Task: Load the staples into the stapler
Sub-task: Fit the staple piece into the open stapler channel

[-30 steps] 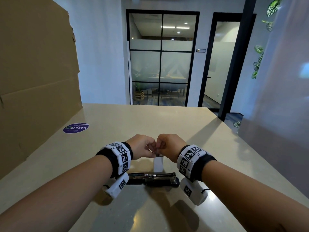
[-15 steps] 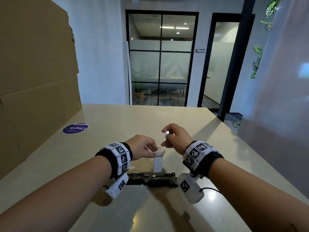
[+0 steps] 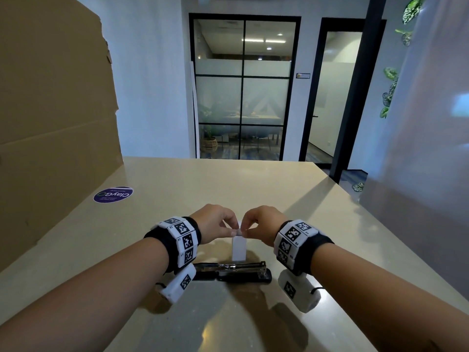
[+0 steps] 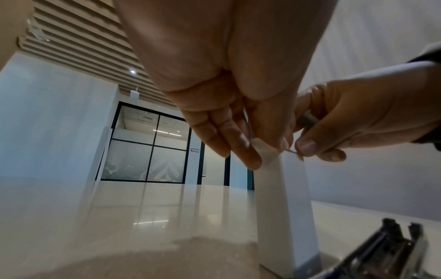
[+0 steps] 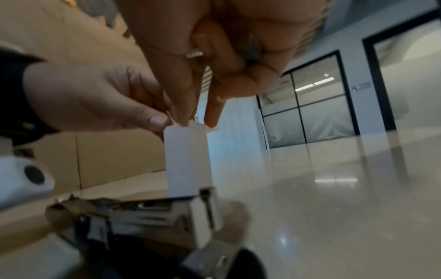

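Small white cardboard staple box [image 3: 238, 248] stands upright on the glossy beige stone worktop [image 3: 253, 189], toward the near edge, roughly midway between its left and right sides. Left hand [image 3: 215, 223] pinches the box's top from the left, thumb and fingers [image 4: 248, 152] curled onto the upper edge. Right hand [image 3: 264, 223] meets it from the right, thumb and forefinger pinched at the open top flap; a thin metallic sliver shows beside the right thumb in the left wrist view (possibly a staple strip, too small to tell). Something greyish sits tucked in the right palm in the right wrist view, blurred, not identifiable. Black-and-chrome stapler [image 3: 234, 271] lies flat on the worktop just nearside of the box, swung fully open, its metal magazine channel [image 5: 152, 213] facing up; whether any staples sit in the channel I cannot tell. Both wrists wear black bands with white marker blocks [image 3: 184, 240]. Round purple sticker [image 3: 113, 194] lies near the worktop's left edge, close to a tall brown cardboard sheet [image 3: 50, 123] standing along that side.
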### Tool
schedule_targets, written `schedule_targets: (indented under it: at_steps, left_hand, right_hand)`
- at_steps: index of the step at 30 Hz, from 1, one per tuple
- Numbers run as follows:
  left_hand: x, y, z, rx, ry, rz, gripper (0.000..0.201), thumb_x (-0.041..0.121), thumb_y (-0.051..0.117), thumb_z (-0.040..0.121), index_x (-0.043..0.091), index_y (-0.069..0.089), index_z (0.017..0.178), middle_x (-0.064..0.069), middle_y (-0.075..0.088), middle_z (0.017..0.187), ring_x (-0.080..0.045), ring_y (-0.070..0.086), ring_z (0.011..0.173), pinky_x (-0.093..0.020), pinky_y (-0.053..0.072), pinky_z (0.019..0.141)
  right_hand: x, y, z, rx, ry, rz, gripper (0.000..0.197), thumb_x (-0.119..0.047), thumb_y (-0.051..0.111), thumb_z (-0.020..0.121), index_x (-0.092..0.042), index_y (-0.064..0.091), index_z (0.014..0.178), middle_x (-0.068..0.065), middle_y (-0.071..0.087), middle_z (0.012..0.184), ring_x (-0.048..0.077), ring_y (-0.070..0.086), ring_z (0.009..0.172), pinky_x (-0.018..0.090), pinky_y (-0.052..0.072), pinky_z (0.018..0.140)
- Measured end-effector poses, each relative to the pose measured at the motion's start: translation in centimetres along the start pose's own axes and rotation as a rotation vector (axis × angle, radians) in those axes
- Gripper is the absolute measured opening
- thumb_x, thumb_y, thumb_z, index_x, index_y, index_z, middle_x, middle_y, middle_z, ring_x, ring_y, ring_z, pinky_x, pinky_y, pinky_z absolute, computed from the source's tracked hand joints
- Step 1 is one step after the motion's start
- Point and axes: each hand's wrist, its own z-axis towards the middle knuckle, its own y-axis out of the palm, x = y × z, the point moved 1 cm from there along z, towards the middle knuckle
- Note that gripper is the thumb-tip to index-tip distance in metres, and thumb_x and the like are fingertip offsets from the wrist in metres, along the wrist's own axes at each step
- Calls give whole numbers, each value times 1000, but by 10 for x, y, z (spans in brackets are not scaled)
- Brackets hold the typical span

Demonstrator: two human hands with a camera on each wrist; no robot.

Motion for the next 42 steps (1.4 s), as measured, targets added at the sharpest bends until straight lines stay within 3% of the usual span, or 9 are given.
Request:
schedule_targets:
  at_steps: [5,10,13,17,23,31,35,38,42]
  left_hand:
    - [-6,-2,0,44,-32,-127,27,24,80,74,25,58,90,12,60,92,-9,62,73,-27,51,74]
    - [-11,-4,3,31,-71,-54,24,19,79,75,27,56,70,9,60,73,-6,56,66,-22,48,69]
    - [-7,-1,3,72,-37,-141,14,16,76,78,23,65,73,7,66,72,-9,62,70,-26,53,73]
    - [-1,4,4,35,-5,-77,6,22,74,80,18,75,84,17,60,70,0,55,67,-21,43,70]
    - [-3,4,2,38,15,-63,10,24,80,74,19,76,81,9,60,85,-10,66,78,-34,57,78]
    - [-7,14,4,89,-13,-186,18,14,83,69,17,66,73,11,54,96,-12,68,82,-35,58,79]
    - [-8,15,4,69,-41,-199,28,12,82,70,24,56,75,6,64,81,-12,65,75,-29,54,72]
    - [-6,14,3,71,-42,-212,46,13,83,68,29,42,83,-3,65,89,-20,70,78,-36,57,75]
    - [-4,13,1,55,-50,-243,55,12,82,69,25,37,97,1,64,90,-18,69,77,-41,58,80]
  right_hand:
    - [-4,0,0,-7,1,-112,19,-26,68,84,-19,75,101,-1,70,112,18,62,99,23,40,74]
    - [-1,1,2,-15,7,-72,19,-23,70,83,-15,74,99,2,73,110,17,61,94,23,44,78]
    - [0,3,3,-13,22,-56,18,-24,71,82,-14,74,97,4,74,107,20,65,99,29,50,85]
    - [2,4,4,19,35,-34,18,-22,73,80,-17,67,96,0,72,101,20,65,97,32,52,85]
    - [4,4,3,-11,33,32,55,-23,73,81,-25,50,130,-3,70,112,18,62,106,30,49,90]
    - [6,8,3,18,20,30,28,-22,75,78,-19,62,103,-1,71,104,19,65,101,33,52,89]
    - [6,9,1,58,6,51,43,-23,75,78,-23,49,112,-6,69,95,17,62,87,32,50,81]
    - [6,9,0,51,-22,46,50,-22,74,79,-27,47,119,-9,65,91,15,57,84,31,49,83]
    - [7,8,-1,26,-65,-17,20,-26,72,80,-22,66,98,-3,71,103,15,62,92,31,50,86]
